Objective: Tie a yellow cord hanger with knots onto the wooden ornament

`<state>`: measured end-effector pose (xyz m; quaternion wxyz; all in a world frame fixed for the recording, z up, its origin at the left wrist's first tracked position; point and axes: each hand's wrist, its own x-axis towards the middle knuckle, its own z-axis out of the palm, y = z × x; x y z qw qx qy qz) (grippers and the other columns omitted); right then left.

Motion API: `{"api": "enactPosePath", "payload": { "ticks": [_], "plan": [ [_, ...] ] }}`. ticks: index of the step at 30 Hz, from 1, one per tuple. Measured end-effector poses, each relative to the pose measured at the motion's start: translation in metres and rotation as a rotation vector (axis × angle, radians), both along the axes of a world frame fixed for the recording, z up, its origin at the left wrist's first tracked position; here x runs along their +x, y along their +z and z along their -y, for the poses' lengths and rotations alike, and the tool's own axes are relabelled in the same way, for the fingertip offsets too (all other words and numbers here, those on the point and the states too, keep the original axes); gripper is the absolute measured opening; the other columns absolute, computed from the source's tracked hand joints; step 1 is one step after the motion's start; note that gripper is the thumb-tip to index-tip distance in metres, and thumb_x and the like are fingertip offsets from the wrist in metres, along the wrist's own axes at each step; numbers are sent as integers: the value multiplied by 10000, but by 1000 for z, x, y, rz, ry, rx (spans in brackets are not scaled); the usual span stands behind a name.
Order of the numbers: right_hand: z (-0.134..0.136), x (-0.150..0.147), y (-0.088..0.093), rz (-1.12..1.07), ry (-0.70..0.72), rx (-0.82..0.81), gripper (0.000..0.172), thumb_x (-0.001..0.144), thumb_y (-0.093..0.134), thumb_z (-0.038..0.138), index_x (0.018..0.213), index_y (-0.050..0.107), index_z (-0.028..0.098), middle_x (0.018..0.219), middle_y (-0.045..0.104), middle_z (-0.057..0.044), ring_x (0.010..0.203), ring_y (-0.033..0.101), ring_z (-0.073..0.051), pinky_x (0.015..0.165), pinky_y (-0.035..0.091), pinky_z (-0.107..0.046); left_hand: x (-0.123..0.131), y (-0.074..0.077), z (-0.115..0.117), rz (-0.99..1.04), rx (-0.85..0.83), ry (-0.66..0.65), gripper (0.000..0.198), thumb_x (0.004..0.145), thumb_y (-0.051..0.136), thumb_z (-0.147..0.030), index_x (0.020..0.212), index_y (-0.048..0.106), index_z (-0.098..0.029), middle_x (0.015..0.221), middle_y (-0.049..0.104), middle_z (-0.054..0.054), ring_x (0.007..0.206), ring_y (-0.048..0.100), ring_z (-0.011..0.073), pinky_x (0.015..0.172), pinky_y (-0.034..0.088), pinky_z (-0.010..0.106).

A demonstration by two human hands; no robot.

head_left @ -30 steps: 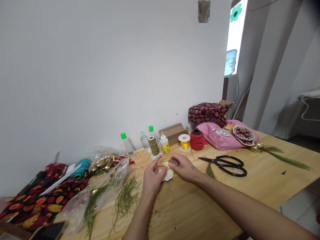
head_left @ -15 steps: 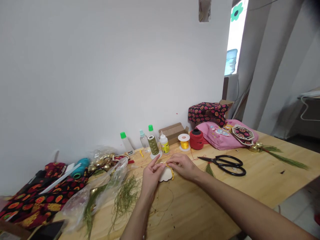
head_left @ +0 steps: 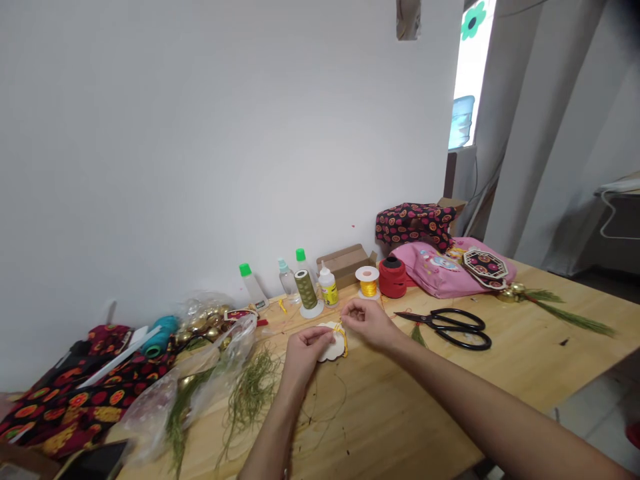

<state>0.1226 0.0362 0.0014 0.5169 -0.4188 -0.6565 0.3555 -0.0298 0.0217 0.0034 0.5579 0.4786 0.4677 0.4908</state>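
Observation:
My left hand (head_left: 306,350) pinches a white scalloped disc (head_left: 331,353) at its left edge, thumb on top. Yellow cord (head_left: 345,345) runs along the disc's right side and top. At the disc's upper right, the curled fingers of my right hand (head_left: 369,323) pinch the end of this cord; the fingertips partly hide it. Just beyond stand an olive thread spool (head_left: 306,292), a glue bottle (head_left: 328,287) and a spool of yellow cord (head_left: 369,287).
Black-handled scissors (head_left: 450,327) and a red thread cone (head_left: 393,277) lie and stand to the right. Loose green threads (head_left: 253,387), a plastic bag (head_left: 150,413) and patterned fabric (head_left: 65,407) cover the left. A pink bag (head_left: 430,273) rests at the back right, against a white wall.
My right hand has drawn slightly up and right, away from the left fingers. My left index finger, raised before, has come down, and more of the disc shows.

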Motion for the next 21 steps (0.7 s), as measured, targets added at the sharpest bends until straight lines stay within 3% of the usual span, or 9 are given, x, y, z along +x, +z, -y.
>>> {"api": "enactPosePath", "payload": {
  "ticks": [4, 8, 13, 21],
  "plan": [
    [2, -1, 5, -124, 40, -109, 82, 643, 516, 227, 631, 499, 147, 559, 471, 37, 448, 379, -52, 419, 299, -177, 1, 0, 0, 9, 6, 9, 184, 457, 722, -230, 565, 659, -96, 498, 652, 38, 432, 549, 105, 446, 405, 182],
    [8, -1, 10, -202, 89, -189, 93, 661, 501, 240, 645, 482, 151, 542, 456, 51, 384, 346, -32, 381, 278, -169, 1, -4, -1, 34, 4, 10, 242, 520, 689, -277, 687, 674, -102, 569, 673, 55, 502, 583, 137, 525, 447, 235],
    [10, 4, 15, -322, 263, -299, 125, 647, 566, 251, 644, 506, 140, 504, 444, 64, 376, 322, -21, 372, 253, -157, 0, -5, 0, 30, 30, -12, 272, 564, 660, -303, 769, 679, -125, 630, 687, 53, 545, 586, 135, 580, 452, 246],
    [15, 11, 16, -93, 448, -380, 284, 658, 576, 385, 724, 608, 111, 426, 359, 79, 357, 246, -22, 348, 149, -178, 0, 1, 4, -66, 91, -48, 242, 552, 669, -306, 694, 679, -110, 576, 669, 43, 468, 549, 121, 458, 406, 200]
  ]
}}
